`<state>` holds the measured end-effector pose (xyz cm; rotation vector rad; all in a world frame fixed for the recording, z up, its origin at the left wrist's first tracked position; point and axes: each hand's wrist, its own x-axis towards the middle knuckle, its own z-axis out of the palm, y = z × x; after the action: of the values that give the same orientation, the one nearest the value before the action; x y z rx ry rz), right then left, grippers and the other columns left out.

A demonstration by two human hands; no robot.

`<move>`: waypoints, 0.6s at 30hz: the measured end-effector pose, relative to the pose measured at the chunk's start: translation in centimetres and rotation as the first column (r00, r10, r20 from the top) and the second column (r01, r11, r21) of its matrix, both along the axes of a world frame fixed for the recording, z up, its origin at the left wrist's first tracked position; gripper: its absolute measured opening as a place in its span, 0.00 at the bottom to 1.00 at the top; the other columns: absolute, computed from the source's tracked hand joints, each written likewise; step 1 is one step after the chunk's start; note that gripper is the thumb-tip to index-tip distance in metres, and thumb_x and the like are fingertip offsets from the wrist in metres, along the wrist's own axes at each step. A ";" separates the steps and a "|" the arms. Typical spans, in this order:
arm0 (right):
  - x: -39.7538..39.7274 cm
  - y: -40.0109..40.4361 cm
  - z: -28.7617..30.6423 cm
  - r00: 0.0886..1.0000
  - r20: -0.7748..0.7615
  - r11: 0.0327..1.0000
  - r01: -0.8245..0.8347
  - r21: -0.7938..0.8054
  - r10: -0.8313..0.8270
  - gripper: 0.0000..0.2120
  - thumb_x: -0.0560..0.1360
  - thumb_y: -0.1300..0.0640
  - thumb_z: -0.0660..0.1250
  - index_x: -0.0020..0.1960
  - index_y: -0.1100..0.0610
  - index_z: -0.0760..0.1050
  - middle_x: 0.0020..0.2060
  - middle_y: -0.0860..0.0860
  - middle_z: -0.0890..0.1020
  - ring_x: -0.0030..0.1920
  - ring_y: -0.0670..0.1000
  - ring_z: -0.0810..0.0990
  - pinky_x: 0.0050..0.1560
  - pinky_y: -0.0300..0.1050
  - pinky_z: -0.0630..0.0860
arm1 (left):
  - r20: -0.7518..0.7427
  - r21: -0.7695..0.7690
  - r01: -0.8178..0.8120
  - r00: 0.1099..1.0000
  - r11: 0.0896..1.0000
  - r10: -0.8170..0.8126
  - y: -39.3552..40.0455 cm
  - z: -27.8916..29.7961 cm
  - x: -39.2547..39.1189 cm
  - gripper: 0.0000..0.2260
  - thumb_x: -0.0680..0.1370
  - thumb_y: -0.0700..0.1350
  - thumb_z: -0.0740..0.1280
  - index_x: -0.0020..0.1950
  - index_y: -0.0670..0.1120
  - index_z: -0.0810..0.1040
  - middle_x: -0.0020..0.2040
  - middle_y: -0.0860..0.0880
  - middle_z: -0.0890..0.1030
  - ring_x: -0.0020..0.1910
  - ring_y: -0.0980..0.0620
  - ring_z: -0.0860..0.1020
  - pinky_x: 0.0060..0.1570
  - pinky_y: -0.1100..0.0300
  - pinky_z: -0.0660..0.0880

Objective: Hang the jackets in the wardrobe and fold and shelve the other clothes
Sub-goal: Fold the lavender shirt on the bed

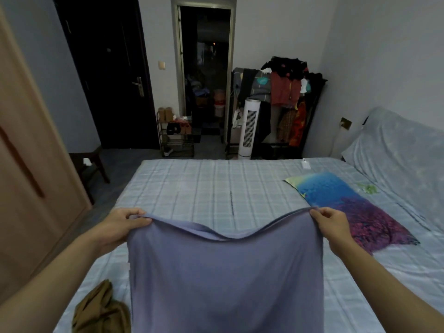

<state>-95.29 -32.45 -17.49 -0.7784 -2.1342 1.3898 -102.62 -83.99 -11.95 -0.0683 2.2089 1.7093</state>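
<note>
A plain lavender-blue garment (225,282) hangs spread in front of me over the bed (192,183). My left hand (120,227) pinches its top left corner and my right hand (334,227) pinches its top right corner, so the top edge sags between them. A crumpled brown garment (101,311) lies on the bed at the lower left, partly behind the held cloth. The wooden wardrobe door (31,176) stands along the left edge.
A blue and purple pillow (346,207) lies on the right of the bed, a folded pale quilt (398,150) beyond it. Past the bed stand a loaded clothes rack (283,92), a white tower fan (249,128), a shoe rack (175,133) and a dark stool (91,162).
</note>
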 end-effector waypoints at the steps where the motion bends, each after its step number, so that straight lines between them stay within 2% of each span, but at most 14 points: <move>1: -0.7 0.0 -0.7 0.999 0.046 1.000 0.025 -0.005 -0.025 0.14 0.73 0.59 0.72 0.32 0.64 0.75 0.27 0.54 0.72 0.31 0.51 0.68 0.35 0.46 0.65 | 0.041 0.015 -0.068 0.997 0.998 0.067 0.7 -0.5 -0.6 0.05 0.75 0.37 0.72 0.46 0.36 0.80 0.41 0.39 0.81 0.38 0.47 0.79 0.33 0.60 0.76; 4: -2.6 -0.9 -2.3 0.980 0.178 0.995 0.095 0.002 -0.094 0.18 0.72 0.58 0.72 0.26 0.57 0.70 0.23 0.52 0.68 0.28 0.52 0.67 0.33 0.46 0.64 | 0.147 0.076 -0.337 0.935 0.938 0.324 3.0 -2.2 -2.7 0.04 0.73 0.34 0.73 0.44 0.37 0.79 0.43 0.38 0.81 0.39 0.44 0.79 0.33 0.58 0.78; 7: -4.0 -2.5 -3.0 0.974 0.189 0.991 0.130 -0.008 -0.126 0.17 0.71 0.58 0.71 0.25 0.58 0.71 0.21 0.52 0.67 0.27 0.52 0.67 0.32 0.46 0.64 | 0.152 0.091 -0.443 0.891 0.892 0.427 5.2 -3.5 -3.8 0.06 0.72 0.33 0.73 0.40 0.39 0.77 0.43 0.39 0.80 0.37 0.45 0.77 0.39 0.55 0.75; 11: -4.9 -5.9 -3.3 0.987 0.147 0.995 0.079 -0.056 -0.070 0.15 0.72 0.56 0.71 0.29 0.60 0.75 0.22 0.52 0.70 0.27 0.53 0.69 0.32 0.47 0.69 | 0.133 0.106 -0.398 0.914 0.911 0.384 8.3 -4.3 -2.7 0.12 0.73 0.34 0.73 0.33 0.42 0.75 0.31 0.43 0.78 0.32 0.46 0.76 0.36 0.58 0.73; 14: -4.7 -9.1 -3.3 0.992 0.124 0.994 -0.025 -0.108 0.038 0.16 0.72 0.54 0.71 0.29 0.60 0.74 0.22 0.51 0.70 0.28 0.52 0.68 0.32 0.47 0.67 | 0.147 0.125 -0.331 0.938 0.935 0.312 10.7 -4.6 -0.8 0.05 0.73 0.36 0.73 0.39 0.40 0.79 0.36 0.41 0.80 0.34 0.46 0.77 0.35 0.58 0.75; 18: -3.3 -14.2 -2.8 0.984 0.043 0.971 -0.163 -0.176 0.173 0.15 0.72 0.52 0.70 0.33 0.61 0.76 0.23 0.49 0.75 0.28 0.49 0.71 0.32 0.46 0.70 | 0.139 0.186 -0.254 0.963 0.949 0.231 14.3 -4.5 2.6 0.06 0.75 0.36 0.72 0.38 0.40 0.79 0.34 0.42 0.79 0.31 0.48 0.77 0.30 0.61 0.76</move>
<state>-98.60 -46.69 -20.27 -0.7237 -2.1881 1.6770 -100.02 -69.72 -16.43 -0.3944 1.9991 1.9971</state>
